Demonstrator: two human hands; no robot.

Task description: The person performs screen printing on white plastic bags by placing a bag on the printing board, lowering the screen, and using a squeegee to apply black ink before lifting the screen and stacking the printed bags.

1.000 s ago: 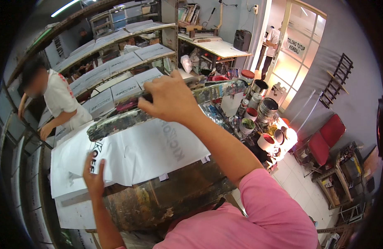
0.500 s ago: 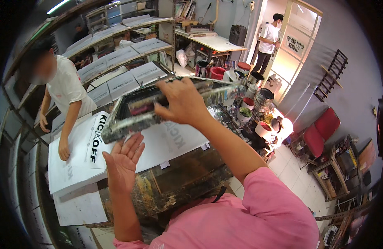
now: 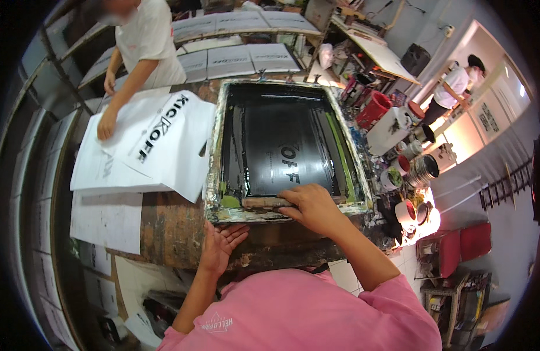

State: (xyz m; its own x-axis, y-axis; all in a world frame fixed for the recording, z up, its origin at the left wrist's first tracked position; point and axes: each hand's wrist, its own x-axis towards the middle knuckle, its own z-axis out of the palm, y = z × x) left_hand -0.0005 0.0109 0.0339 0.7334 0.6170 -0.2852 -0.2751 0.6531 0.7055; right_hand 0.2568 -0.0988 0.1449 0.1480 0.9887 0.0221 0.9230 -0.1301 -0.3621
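Right hand [image 3: 311, 206] curls around the squeegee [image 3: 261, 202] at the near end of the screen-printing frame [image 3: 215, 167], which lies over the bench [image 3: 170, 228]; the left hand [image 3: 218, 247], empty, palm up and loosely open, is just beside the frame's near-left corner.

Screen-printing frame [image 3: 213, 158] lying on worktable [image 3: 173, 234]; squeegee [image 3: 263, 202] resting inside its near edge; printed sheets [image 3: 171, 164] lying left of it, cans [image 3: 423, 168] standing right, shelving rack [image 3: 322, 45] standing behind.

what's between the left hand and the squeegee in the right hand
In the head view, the paint-smeared near rail of the screen frame lies between the left hand and the squeegee.
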